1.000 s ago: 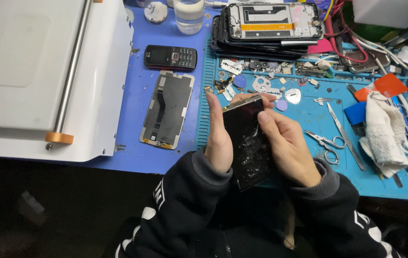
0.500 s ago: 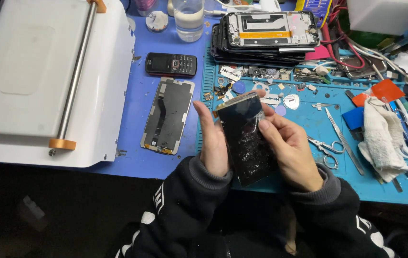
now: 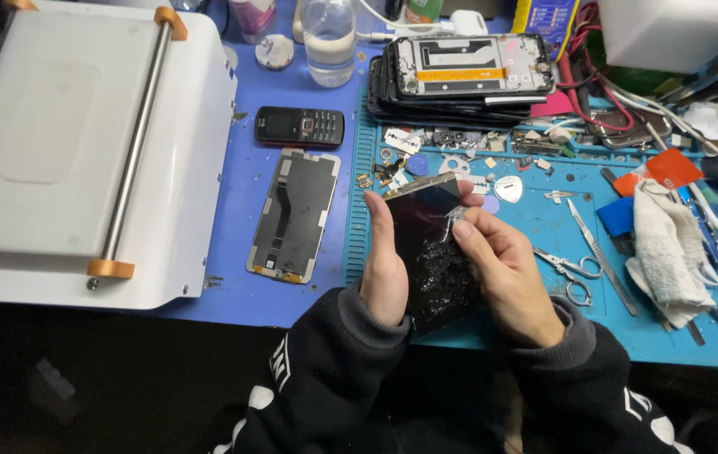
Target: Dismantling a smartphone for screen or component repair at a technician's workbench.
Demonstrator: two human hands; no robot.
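Black, shattered glass: cracked phone screen (image 3: 434, 256) held up above the worktop (image 3: 535, 219), between both hands, over the near edge of the blue mat. Long axis running from the wrists away toward the far side, tilted slightly left at the top, upper corner near the scattered small parts. Left hand (image 3: 384, 269) clamped along the left long edge, thumb lying up that edge, remaining fingers hidden behind the panel. Right hand (image 3: 506, 273) on the right side, fingers (image 3: 470, 229) pinched at the upper right part of the glass, where the cracks look whitest and a pale sliver lifts off the surface; whether a thin tool sits in that pinch cannot be told. Both hands equally close, both touching; the left carrying the panel, the right working on its face. Crushed zone spreading from the middle toward the lower right, directly beneath the right fingertips.

Around: another dark display panel (image 3: 296, 214) flat on the mat to the left, a small black keypad phone (image 3: 300, 126) beyond it, a white machine (image 3: 81, 151) with a metal bar further left. Scissors (image 3: 569, 273) and tweezers (image 3: 598, 252) just right of the right hand, a white cloth (image 3: 661, 244) beyond them, a stack of phone frames (image 3: 464, 76) at the far side.
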